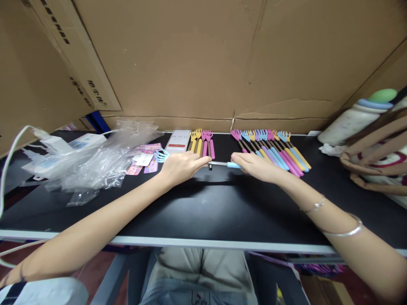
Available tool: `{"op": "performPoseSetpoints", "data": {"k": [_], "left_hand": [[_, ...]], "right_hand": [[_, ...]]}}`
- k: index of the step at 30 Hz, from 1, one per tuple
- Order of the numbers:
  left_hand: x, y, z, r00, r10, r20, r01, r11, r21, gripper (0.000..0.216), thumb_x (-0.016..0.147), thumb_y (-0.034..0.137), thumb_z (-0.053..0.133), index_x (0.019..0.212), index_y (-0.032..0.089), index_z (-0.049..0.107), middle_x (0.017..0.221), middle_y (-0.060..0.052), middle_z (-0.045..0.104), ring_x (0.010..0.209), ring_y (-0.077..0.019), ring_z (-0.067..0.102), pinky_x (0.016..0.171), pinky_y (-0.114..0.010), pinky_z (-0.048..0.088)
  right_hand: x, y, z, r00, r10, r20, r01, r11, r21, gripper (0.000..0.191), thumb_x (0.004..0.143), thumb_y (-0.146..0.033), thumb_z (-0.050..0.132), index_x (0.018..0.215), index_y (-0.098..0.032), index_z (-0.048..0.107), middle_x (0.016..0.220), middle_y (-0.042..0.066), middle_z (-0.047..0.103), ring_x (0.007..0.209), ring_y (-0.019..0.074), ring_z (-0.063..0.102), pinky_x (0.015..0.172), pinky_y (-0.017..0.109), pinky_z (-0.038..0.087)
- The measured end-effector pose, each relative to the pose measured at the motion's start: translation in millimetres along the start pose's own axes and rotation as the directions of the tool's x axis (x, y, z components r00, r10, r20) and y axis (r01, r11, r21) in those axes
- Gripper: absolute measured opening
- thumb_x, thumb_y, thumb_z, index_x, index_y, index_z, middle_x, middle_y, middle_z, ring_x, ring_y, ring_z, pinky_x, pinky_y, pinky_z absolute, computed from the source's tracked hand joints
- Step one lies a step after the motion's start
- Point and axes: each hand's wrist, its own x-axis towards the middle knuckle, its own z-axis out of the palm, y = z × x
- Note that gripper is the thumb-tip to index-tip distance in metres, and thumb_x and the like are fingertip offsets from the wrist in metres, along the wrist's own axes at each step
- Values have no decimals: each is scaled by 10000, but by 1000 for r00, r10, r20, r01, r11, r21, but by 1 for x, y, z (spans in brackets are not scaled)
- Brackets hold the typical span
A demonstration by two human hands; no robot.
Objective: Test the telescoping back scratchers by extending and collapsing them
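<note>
A telescopic back scratcher [219,163] lies level between my hands, its thin metal rod drawn out. My left hand [181,167] is closed round its upper part, with the light blue claw showing past the wrist side. On the light blue handle, my right hand [257,167] is closed with the fingers curled under. Behind my left hand lies a small group of yellow and pink back scratchers [199,146]. Beyond my right hand, a slanted row of several pink, blue and yellow back scratchers [291,163] rests on the black table [203,212].
Clear plastic bags [108,161] and a white power strip [87,141] cover the left side. Pink cards [150,166] lie by a phone [178,142] showing a timer. A bottle [352,118] and a brown bag [359,154] stand right. Cardboard [190,63] walls the back.
</note>
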Motion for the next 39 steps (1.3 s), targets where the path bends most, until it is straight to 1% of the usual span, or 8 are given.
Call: {"op": "performPoseSetpoints", "data": {"k": [2, 9, 15, 18, 27, 32, 36, 39], "left_hand": [[1, 2, -1, 1000, 4, 0, -4, 1000, 9, 286, 982, 358, 378, 993, 268, 650, 643, 2, 635, 573, -134, 562, 451, -272, 179], [2, 0, -4, 997, -66, 37, 68, 996, -55, 313, 988, 380, 345, 956, 238, 622, 726, 10, 675, 608, -134, 602, 456, -266, 198], [5, 0, -7, 961, -188, 202, 203, 977, -61, 303, 981, 399, 362, 929, 225, 605, 725, 9, 665, 618, -143, 605, 466, -263, 209], [6, 0, -7, 948, -204, 243, 224, 973, -59, 290, 983, 394, 362, 968, 231, 602, 757, 9, 674, 644, -149, 616, 473, -260, 217], [3, 0, -4, 984, -140, 114, 148, 987, -66, 251, 978, 361, 402, 1052, 274, 626, 779, 12, 680, 677, -138, 605, 471, -260, 218], [3, 0, -7, 997, -79, 7, 79, 997, 3, 276, 980, 353, 397, 1039, 284, 659, 703, -7, 654, 670, -143, 586, 465, -278, 206], [2, 1, -7, 999, -39, -1, 39, 999, 16, 282, 978, 352, 401, 1041, 281, 666, 677, -13, 643, 652, -142, 573, 462, -281, 197], [2, 3, -6, 998, -62, -6, 62, 998, -3, 294, 979, 362, 393, 999, 263, 669, 694, -6, 655, 654, -140, 581, 468, -278, 211]], "right_hand": [[0, 2, -3, 999, -5, 33, 3, 998, 55, 427, 940, -489, 194, 709, -199, 406, 703, 13, 554, 639, 134, 493, 586, 249, 320], [-2, -3, -7, 995, 37, -88, -28, 995, 100, 388, 921, -511, 301, 834, -205, 524, 707, 4, 601, 623, 127, 511, 582, 242, 321], [-2, -6, 3, 920, -67, -386, -54, 954, -294, 328, 934, -449, 336, 928, -220, 571, 740, 11, 647, 643, 147, 553, 546, 252, 239], [-1, -5, 7, 893, -135, -429, -46, 921, -386, 332, 954, -413, 305, 931, -217, 571, 771, 16, 662, 649, 142, 565, 540, 256, 227], [0, -5, 8, 937, -81, -341, -59, 923, -380, 390, 971, -385, 199, 931, -216, 548, 666, 19, 609, 580, 153, 524, 528, 264, 206], [1, -1, 4, 970, -33, -242, -10, 985, -171, 385, 961, -418, 210, 836, -219, 515, 630, 4, 548, 567, 142, 482, 552, 247, 247], [3, 2, 3, 989, -64, -131, 70, 997, 43, 384, 960, -412, 229, 765, -200, 483, 701, 3, 570, 619, 122, 487, 595, 231, 300], [3, 2, 3, 987, -53, -149, 59, 998, 32, 372, 956, -403, 248, 761, -199, 492, 691, 1, 566, 619, 122, 489, 592, 234, 297]]}}
